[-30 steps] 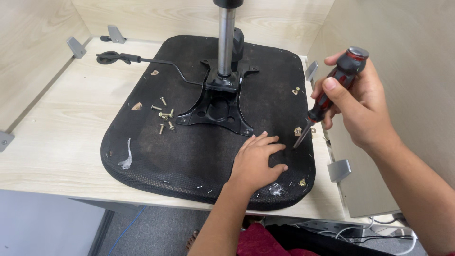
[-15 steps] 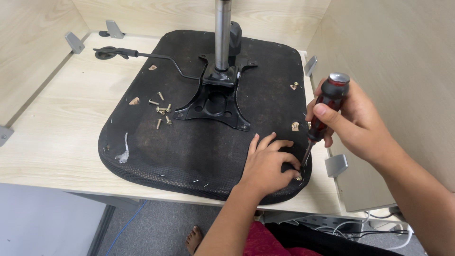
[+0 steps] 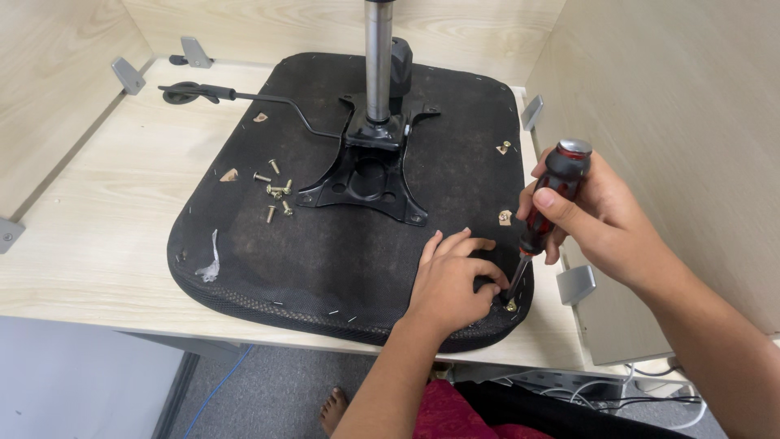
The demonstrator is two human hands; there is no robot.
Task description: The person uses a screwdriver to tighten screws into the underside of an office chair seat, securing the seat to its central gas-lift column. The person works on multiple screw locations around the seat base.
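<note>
Upturned black seat cushion [image 3: 268, 244] lying on the pale wooden table [image 3: 89, 244], its black metal base plate [image 3: 370, 175] and upright steel post [image 3: 378, 57] at centre. My right hand [image 3: 605, 215] is wrapped tight around a screwdriver [image 3: 543, 213] with a red-and-black handle, tip down on a brass screw [image 3: 510, 306] at the cushion's near right corner. My left hand [image 3: 451, 284] rests flat beside it, fingers bent, holding nothing. Loose screws [image 3: 276, 195] lie left of the plate

Bright, even light — sharp, faint shadows.
</note>
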